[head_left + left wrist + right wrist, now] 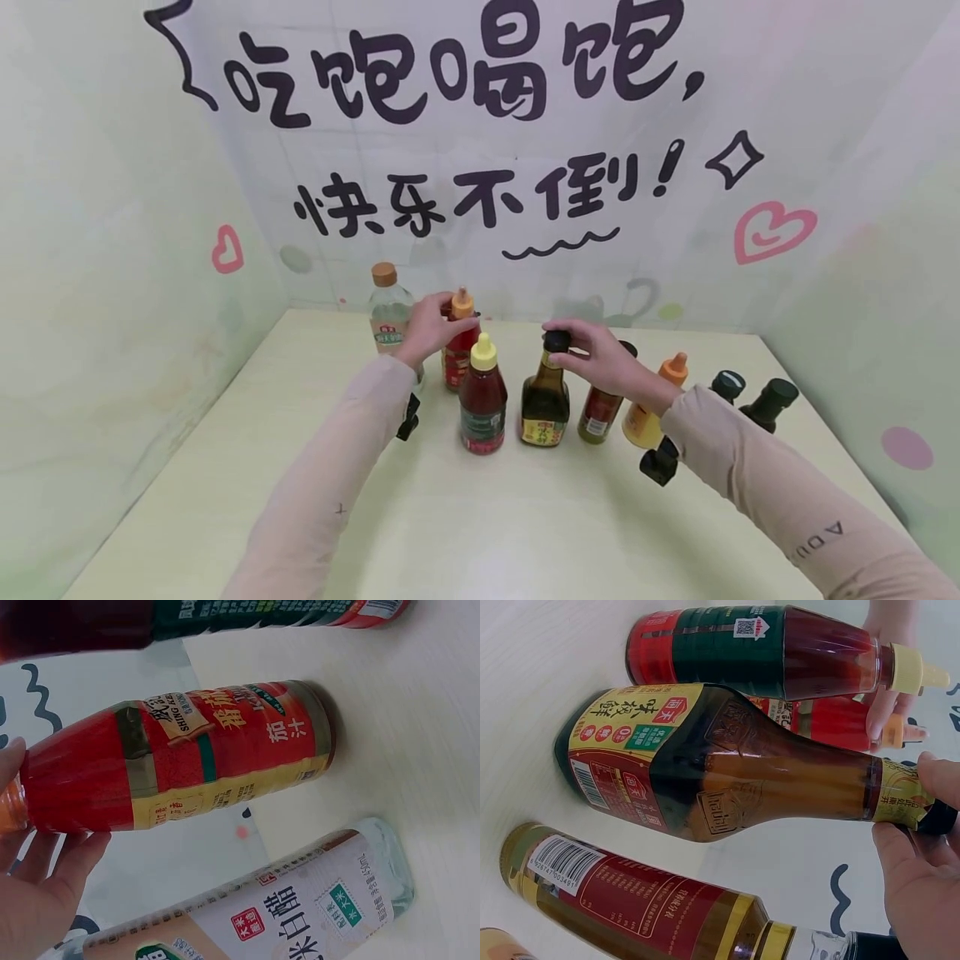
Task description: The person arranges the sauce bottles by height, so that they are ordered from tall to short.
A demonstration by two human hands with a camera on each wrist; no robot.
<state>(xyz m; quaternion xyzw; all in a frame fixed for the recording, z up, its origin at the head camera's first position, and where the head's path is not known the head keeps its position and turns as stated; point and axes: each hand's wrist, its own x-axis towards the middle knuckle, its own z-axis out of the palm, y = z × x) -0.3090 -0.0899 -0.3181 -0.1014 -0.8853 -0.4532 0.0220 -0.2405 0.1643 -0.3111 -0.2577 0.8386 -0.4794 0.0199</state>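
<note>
My left hand point(433, 327) grips the neck of a red ketchup bottle point(180, 754) with an orange cap, which stands at the back of the table. My right hand point(596, 354) holds a dark soy sauce bottle point(545, 400) by its black cap and neck; its yellow label shows in the right wrist view. Between the hands, nearer the front, stands a dark red sauce bottle point(483, 408) with a yellow nozzle cap, touched by neither. Left of the ketchup, partly behind the left hand, is a clear white vinegar bottle point(300, 907).
Right of the soy sauce stands a slim bottle point(598, 414) with a red label. Beyond it come a yellow bottle point(642, 425) with an orange nozzle and two dark-capped bottles point(771, 404), partly hidden by the right forearm. Printed walls point(480, 275) enclose the pale table point(480, 533).
</note>
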